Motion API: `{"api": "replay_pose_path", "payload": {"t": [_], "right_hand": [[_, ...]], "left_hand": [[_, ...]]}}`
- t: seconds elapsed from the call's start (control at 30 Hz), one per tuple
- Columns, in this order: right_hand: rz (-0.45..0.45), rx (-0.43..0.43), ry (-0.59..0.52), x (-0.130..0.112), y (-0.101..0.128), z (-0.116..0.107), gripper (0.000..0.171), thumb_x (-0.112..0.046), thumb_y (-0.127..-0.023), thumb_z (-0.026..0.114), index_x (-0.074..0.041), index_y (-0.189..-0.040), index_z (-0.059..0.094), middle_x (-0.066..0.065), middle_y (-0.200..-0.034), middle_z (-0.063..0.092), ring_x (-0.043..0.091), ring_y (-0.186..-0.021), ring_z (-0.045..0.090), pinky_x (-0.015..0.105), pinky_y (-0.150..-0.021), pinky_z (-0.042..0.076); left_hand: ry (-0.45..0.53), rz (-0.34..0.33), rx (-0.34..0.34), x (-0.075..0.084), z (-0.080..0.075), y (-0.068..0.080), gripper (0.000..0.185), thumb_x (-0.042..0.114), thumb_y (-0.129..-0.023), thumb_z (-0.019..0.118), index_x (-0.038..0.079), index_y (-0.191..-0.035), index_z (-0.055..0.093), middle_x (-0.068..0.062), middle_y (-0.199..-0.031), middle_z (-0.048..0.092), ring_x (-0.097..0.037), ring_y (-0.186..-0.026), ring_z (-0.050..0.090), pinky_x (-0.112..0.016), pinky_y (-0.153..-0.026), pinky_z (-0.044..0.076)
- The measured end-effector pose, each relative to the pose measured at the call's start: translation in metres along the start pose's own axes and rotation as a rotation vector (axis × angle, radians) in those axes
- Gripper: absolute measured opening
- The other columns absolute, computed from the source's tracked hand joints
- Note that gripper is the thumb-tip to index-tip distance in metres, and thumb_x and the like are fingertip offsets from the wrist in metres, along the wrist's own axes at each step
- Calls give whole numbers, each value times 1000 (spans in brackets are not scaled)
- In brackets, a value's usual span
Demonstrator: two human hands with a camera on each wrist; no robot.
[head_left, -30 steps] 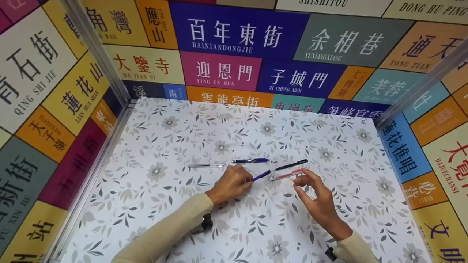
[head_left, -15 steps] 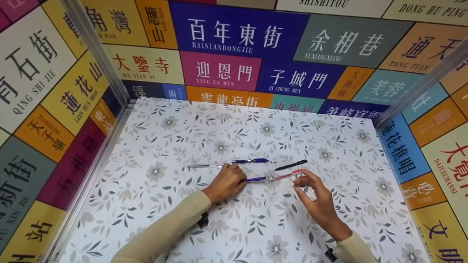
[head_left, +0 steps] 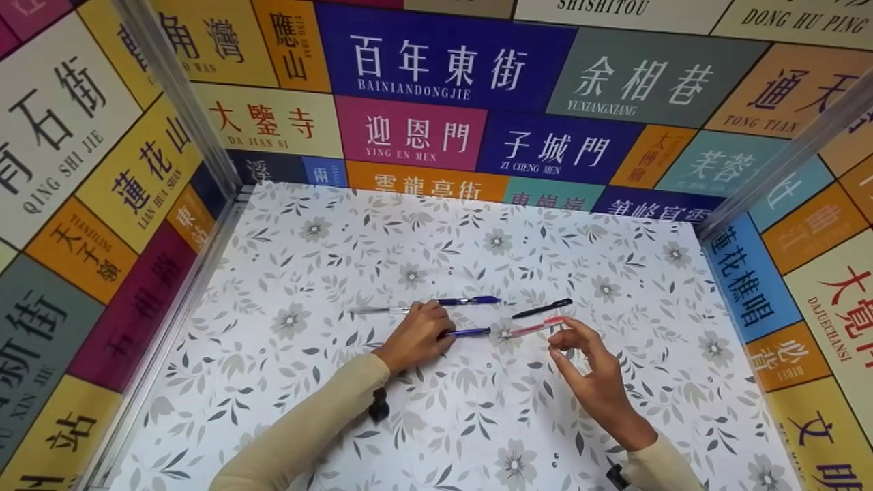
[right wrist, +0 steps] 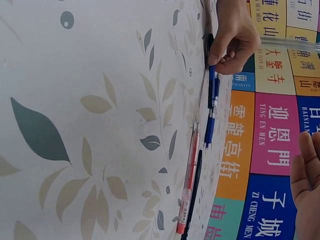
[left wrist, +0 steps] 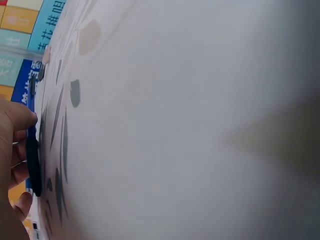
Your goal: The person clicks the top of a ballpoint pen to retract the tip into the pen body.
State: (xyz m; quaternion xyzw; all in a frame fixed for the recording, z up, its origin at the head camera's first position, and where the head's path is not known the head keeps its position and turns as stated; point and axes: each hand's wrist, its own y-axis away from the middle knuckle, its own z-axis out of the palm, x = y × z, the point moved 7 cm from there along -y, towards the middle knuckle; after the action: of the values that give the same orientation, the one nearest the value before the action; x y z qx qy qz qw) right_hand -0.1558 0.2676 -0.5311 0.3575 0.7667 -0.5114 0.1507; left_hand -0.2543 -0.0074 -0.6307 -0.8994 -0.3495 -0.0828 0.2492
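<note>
Near the middle of the table, my left hand (head_left: 417,335) pinches a blue pen (head_left: 470,333) that lies roughly level, one end sticking out to the right. In the left wrist view the blue pen (left wrist: 33,160) shows a dark grip under the fingers. To the right, my right hand (head_left: 597,378) hovers with thumb and fingers loosely bent around nothing. Just beyond its fingertips lies a red pen (head_left: 539,327). The right wrist view shows the right hand (right wrist: 310,185) apart from the red pen (right wrist: 191,175).
Behind the hands lie a second blue pen (head_left: 470,300) and a black pen (head_left: 542,308). A clear pen (head_left: 375,310) lies left, partly covered by the left hand. The floral-patterned table (head_left: 327,252) is bordered by walls of colourful signs (head_left: 409,133).
My left hand has moved a little to the left with the blue pen, which has turned from slanted to nearly level. The right hand has stayed in place.
</note>
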Motion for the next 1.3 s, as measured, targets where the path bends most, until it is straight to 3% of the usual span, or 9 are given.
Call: {"api": "replay_pose_path", "payload": {"t": [0.2,0.43,0.67,1.03,1.3], "right_hand": [[-2,-9,-2,-1,0,-1,75,30,-78,79,12,-147,57,18,-110,75,32,-95,74,22,-94,56],[-10,4,4,2,1,-1,76,34,-73,79,16,-144,57,21,-107,75,34,-94,74,21,-95,57],[-6,8,23,1,0,-1,76,34,-73,79,16,-144,58,22,-106,74,35,-92,74,21,-93,57],[34,34,40,-12,-4,-5,61,33,-77,76,16,-134,65,26,-103,74,40,-88,72,22,-91,56],[104,53,111,6,4,-11,41,28,-81,78,8,-116,74,21,-102,76,34,-89,72,23,-87,55]], "left_hand": [[-17,-38,12,-5,2,2,11,23,-99,78,14,-98,83,-1,-99,74,-24,-102,64,-46,-89,48],[-53,-21,71,-2,0,3,12,26,-96,82,14,-96,82,-1,-97,74,-24,-100,64,-47,-88,48],[-38,-37,51,-2,1,1,15,29,-97,81,14,-98,82,-1,-98,75,-24,-101,63,-47,-90,46],[-6,25,123,22,-4,-13,18,28,-98,81,12,-105,83,0,-103,77,-23,-104,65,-46,-89,47],[-9,39,108,39,0,-26,17,29,-98,82,14,-106,84,1,-104,78,-23,-105,65,-46,-88,47]]}}
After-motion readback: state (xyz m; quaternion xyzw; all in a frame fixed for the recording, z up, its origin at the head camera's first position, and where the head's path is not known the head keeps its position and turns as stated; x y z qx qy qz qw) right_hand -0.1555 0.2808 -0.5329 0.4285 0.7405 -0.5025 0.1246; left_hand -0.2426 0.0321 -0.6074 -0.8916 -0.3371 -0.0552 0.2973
